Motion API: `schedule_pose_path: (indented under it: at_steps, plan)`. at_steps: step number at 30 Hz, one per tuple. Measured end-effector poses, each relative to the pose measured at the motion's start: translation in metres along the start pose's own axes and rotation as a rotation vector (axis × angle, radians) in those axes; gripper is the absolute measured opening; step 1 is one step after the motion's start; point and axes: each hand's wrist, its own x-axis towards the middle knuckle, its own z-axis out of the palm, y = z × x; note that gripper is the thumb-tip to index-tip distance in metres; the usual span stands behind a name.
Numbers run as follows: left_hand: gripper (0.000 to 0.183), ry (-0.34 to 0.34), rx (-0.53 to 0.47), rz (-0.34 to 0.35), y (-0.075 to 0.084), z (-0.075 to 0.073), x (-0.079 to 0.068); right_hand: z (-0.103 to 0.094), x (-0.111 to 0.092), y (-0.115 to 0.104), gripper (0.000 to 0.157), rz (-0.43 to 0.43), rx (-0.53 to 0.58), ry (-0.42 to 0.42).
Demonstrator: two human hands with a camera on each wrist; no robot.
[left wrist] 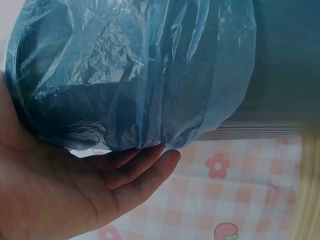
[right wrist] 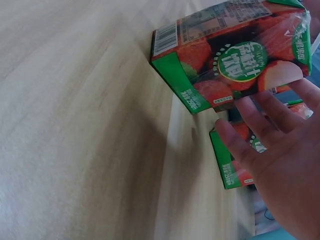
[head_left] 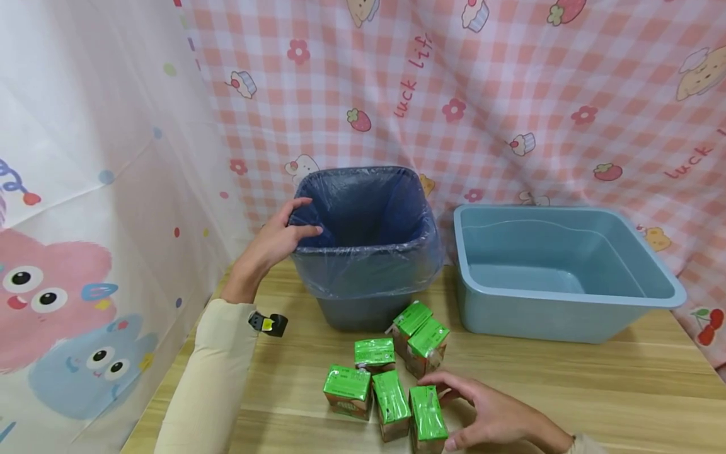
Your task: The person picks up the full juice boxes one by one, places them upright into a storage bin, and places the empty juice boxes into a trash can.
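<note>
My left hand [head_left: 276, 238] grips the left rim of a dark bin [head_left: 363, 313] lined with a clear bluish plastic bag [head_left: 391, 271]. In the left wrist view its fingers [left wrist: 145, 182] lie along the bin's outer side, with the thumb hidden. Near the table's front, my right hand [head_left: 496, 413] spreads around a green-topped juice box [head_left: 428, 413], index finger by the far end and thumb at the near corner. Fingertips overlap the box's apple-printed side in the right wrist view. Several matching juice boxes [head_left: 391, 397] stand just left of and behind it.
A blue-grey plastic tub [head_left: 544, 315] stands right of the bin, its inner floor visible. Two of the juice boxes [head_left: 428, 337] stand close in front of the bin. Behind the wooden table [head_left: 539, 372] hangs a pink checked cloth [head_left: 340, 82], with a white cartoon-print cloth [head_left: 113, 189] at left.
</note>
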Motion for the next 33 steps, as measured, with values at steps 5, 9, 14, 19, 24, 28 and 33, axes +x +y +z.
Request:
schedule_pose_path:
  at_steps: [5,9,14,19,24,28,33]
  plan:
    - [0.068,-0.001,0.002,-0.001,0.0004,0.0002,0.0000,0.0030,-0.0001,0.0013,0.082,-0.024,-0.024,-0.002]
    - [0.067,0.001,-0.003,0.003,-0.0003,0.0004,0.0002,0.0052,0.0008,-0.0008,0.087,-0.085,-0.086,0.016]
    - [0.067,0.004,-0.001,0.006,-0.0002,0.0005,-0.0001,0.0076,0.0030,-0.0062,0.077,-0.108,-0.137,0.028]
    - [0.066,0.003,-0.006,0.011,0.0002,0.0009,-0.0012,0.0083,0.0042,-0.0070,0.069,-0.127,-0.151,0.019]
    - [0.065,0.003,-0.005,0.007,0.0002,0.0005,-0.0014,0.0080,0.0051,-0.0058,0.071,-0.104,-0.128,0.020]
    - [0.065,0.006,-0.002,0.001,0.0003,0.0002,-0.0004,0.0073,0.0066,-0.0051,0.071,-0.127,-0.137,0.013]
    - [0.066,0.007,0.013,-0.008,0.0000,0.0004,0.0000,0.0064,0.0072,-0.0082,0.070,-0.100,-0.138,0.001]
